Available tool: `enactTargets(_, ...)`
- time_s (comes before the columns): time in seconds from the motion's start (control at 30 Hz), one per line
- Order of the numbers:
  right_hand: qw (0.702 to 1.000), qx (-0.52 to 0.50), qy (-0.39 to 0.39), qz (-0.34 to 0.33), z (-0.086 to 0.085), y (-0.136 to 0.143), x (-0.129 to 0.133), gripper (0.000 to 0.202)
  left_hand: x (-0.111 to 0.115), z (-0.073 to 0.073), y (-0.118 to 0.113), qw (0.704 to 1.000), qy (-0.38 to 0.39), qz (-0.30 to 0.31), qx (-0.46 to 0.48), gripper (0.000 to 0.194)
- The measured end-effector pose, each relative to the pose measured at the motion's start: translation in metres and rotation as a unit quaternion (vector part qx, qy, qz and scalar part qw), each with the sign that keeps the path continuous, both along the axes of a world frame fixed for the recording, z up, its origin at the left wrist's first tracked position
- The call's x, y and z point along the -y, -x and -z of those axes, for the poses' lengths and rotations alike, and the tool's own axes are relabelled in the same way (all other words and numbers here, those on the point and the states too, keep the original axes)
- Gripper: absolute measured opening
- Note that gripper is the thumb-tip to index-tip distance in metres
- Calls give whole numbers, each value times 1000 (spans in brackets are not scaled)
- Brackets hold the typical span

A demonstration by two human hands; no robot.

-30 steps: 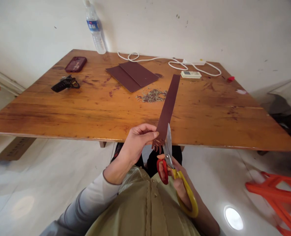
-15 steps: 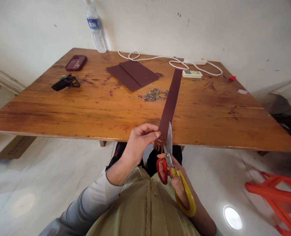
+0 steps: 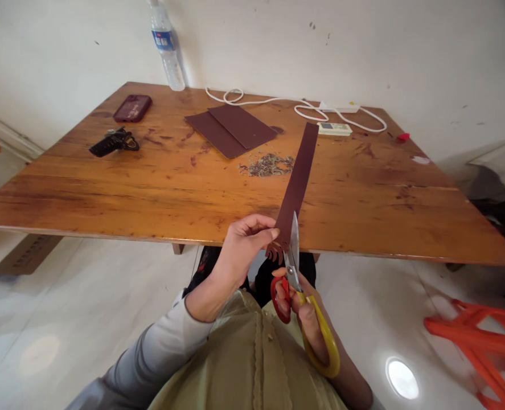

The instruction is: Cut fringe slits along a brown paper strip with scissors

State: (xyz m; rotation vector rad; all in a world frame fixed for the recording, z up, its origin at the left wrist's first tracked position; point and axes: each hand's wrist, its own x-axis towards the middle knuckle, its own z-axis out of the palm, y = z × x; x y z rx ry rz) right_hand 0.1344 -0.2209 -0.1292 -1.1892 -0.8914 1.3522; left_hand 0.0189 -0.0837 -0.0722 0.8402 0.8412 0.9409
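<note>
A long dark maroon strip (image 3: pixel 300 176) reaches from the table's front edge toward the back, its near end cut into curled fringes. My left hand (image 3: pixel 246 245) pinches that near end between thumb and fingers. In my right hand (image 3: pixel 306 313) are scissors (image 3: pixel 329 341) with one red and one yellow handle, my fingers through the loops. The blades meet the strip's right edge near its fringed end. Beyond my hands, small shreds (image 3: pixel 267 165) lie piled just left of the strip. Two maroon sheets (image 3: pixel 239 130) overlap behind the pile.
The wooden table (image 3: pixel 150 196) holds a maroon phone (image 3: pixel 132 108), a black key bundle (image 3: pixel 114 142), a water bottle (image 3: pixel 169 57), a white cable (image 3: pixel 269 101) and a small white device (image 3: pixel 335 129). An orange stool (image 3: pixel 478 336) stands at the right on the floor.
The strip's far end has shifted slightly toward me and to the right, away from the cable. Its fringed end has moved slightly left. Both hands stay nearly in place.
</note>
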Motion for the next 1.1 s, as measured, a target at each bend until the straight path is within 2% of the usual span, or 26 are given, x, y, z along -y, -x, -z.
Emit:
enactTargets(0.27,999,-34,-29,-18,12,-2,2,62,-1,2,1,1000,-2,12,2,13)
enactTargets(0.77,999,-18,-31,-8,3,-2,0,65,-4,2,1,999,-18,35,-2,10)
enactTargets(0.93,999,-18,-28,16,5,-1,1,66,-3,4,0,999,-13,34,2,9)
enactTargets(1.1,998,-46,-31,-6,9,1,2,63,-3,5,0,999,-19,22,-12,12)
